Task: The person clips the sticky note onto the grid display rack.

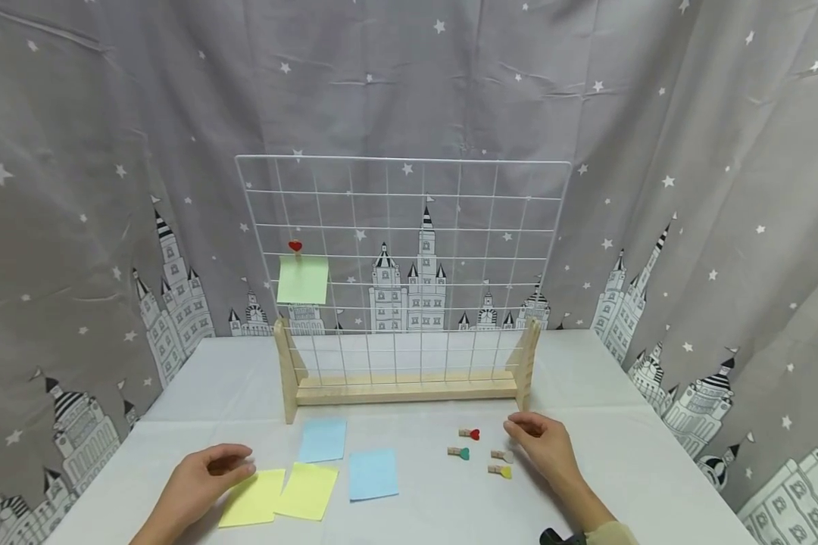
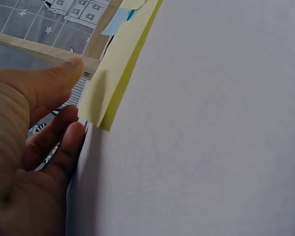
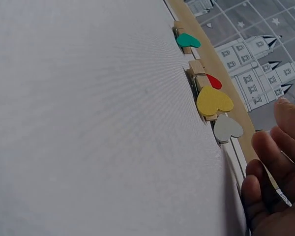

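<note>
In the head view my left hand (image 1: 201,482) is beside the left yellow sticky note (image 1: 251,499), its fingers loosely bent with nothing between them. The left wrist view shows thumb and fingers apart near that note's edge; contact is unclear. A second yellow sticky note (image 1: 307,490) lies against the first. Further up and right are two blue sticky notes, one farther (image 1: 323,440) and one nearer (image 1: 373,474). My right hand (image 1: 544,448), loosely bent and holding nothing, is right of small wooden clothespins with hearts: red (image 1: 473,434), green (image 1: 463,453), white (image 1: 507,456) and yellow (image 1: 504,472).
Behind the notes, a white wire grid (image 1: 402,194) stands upright in a wooden base (image 1: 409,390). A red-heart clothespin (image 1: 295,247) holds a light green sticky note (image 1: 303,280) on its left side. A grey castle-print curtain (image 1: 409,76) hangs behind the white-covered table (image 1: 423,522).
</note>
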`<state>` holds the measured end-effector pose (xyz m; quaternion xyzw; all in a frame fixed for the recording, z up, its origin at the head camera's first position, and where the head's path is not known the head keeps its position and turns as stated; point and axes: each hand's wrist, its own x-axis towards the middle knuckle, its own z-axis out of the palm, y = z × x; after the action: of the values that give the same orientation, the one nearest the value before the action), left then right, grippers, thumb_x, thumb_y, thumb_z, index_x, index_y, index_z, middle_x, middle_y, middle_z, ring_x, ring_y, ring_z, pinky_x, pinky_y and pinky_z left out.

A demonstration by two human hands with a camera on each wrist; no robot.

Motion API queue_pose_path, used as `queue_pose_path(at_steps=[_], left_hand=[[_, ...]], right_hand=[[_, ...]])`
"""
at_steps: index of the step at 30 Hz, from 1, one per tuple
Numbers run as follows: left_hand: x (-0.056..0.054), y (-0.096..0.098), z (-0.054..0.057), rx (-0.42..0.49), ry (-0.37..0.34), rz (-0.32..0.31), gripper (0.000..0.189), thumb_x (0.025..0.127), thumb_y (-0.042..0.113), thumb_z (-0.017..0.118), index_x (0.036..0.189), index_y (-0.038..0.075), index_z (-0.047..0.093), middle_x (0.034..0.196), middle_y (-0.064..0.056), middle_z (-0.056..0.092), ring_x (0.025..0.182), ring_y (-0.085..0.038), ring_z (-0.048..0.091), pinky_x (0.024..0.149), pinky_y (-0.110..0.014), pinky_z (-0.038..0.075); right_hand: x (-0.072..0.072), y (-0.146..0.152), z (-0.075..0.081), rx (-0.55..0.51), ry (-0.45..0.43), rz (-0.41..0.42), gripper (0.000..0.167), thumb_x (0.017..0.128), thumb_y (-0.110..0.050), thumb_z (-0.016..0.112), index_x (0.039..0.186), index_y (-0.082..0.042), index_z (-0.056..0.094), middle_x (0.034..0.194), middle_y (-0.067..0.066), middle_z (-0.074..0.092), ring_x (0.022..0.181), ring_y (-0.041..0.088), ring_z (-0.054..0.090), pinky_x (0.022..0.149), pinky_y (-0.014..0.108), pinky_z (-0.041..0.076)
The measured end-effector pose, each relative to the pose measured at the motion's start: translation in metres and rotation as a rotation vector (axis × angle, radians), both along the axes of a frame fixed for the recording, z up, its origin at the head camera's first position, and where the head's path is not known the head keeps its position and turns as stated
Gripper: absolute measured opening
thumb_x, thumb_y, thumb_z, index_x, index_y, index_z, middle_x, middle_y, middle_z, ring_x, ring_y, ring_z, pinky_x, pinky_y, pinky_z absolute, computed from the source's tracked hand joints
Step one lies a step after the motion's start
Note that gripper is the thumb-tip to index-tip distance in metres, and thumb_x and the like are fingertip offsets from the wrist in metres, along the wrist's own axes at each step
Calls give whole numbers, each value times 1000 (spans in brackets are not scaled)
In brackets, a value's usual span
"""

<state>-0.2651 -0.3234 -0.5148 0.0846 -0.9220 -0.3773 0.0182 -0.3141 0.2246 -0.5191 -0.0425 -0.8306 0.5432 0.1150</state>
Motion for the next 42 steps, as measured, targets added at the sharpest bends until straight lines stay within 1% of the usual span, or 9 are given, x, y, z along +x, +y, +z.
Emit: queue_pose_path(at_steps=[5,10,16,19,23,28,35,38,42], left_hand=[[3,0,0,-14,-14,6,49,84,40,85,118,5,74,103,-2,75,87,-13,64,73,-28,53],[4,1,1,-58,-7,-16,47,81,36,88,114,5,75,102,-3,75,87,-14,64,73,-32,55],[2,1,2,-98,-6,-28,39,81,27,88,112,6,76,97,1,74,83,-14,60,68,-26,51],[1,1,2,-101,2,-33,37,81,23,87,111,5,76,96,0,73,82,-14,60,68,-27,51],[2,2,2,-100,5,-37,33,83,19,86,110,4,76,96,-1,74,82,-14,61,70,-29,53],[4,2,-1,-92,8,-26,26,85,14,83,108,4,75,94,0,73,82,-14,63,70,-30,55],[5,2,-3,-71,23,-22,20,87,10,81,105,5,76,93,0,74,81,-13,63,68,-28,53],[6,2,-2,-77,23,-22,18,88,11,80,105,7,76,96,0,75,84,-13,65,72,-31,56],[8,3,0,-87,24,-29,18,89,13,79,107,7,77,99,-2,76,89,-16,67,79,-41,58]], right_hand=[[1,1,-4,77,20,4,13,87,-19,84,94,-8,80,82,0,75,72,8,59,64,21,49],[4,-1,-4,167,10,29,9,86,-20,84,92,-14,81,86,-2,75,75,7,61,68,22,50],[6,0,-5,238,18,42,11,85,-21,85,94,-17,80,92,-3,74,80,8,62,72,23,52],[6,1,-6,284,0,63,9,85,-23,85,91,-20,79,93,-5,72,86,9,63,78,27,52],[7,2,-8,335,-13,103,7,85,-26,85,86,-25,78,93,-10,70,95,10,63,88,34,52],[7,3,-9,362,6,151,11,81,-28,88,80,-28,77,92,-12,68,98,11,63,94,40,51],[8,5,-8,416,9,177,16,79,-31,90,74,-29,75,91,-13,67,95,9,62,93,40,52],[9,5,-6,435,11,192,15,79,-29,90,74,-29,75,92,-13,67,96,11,61,94,41,51],[9,6,-7,441,14,203,15,78,-26,90,74,-30,76,92,-13,68,97,12,61,94,41,50]])
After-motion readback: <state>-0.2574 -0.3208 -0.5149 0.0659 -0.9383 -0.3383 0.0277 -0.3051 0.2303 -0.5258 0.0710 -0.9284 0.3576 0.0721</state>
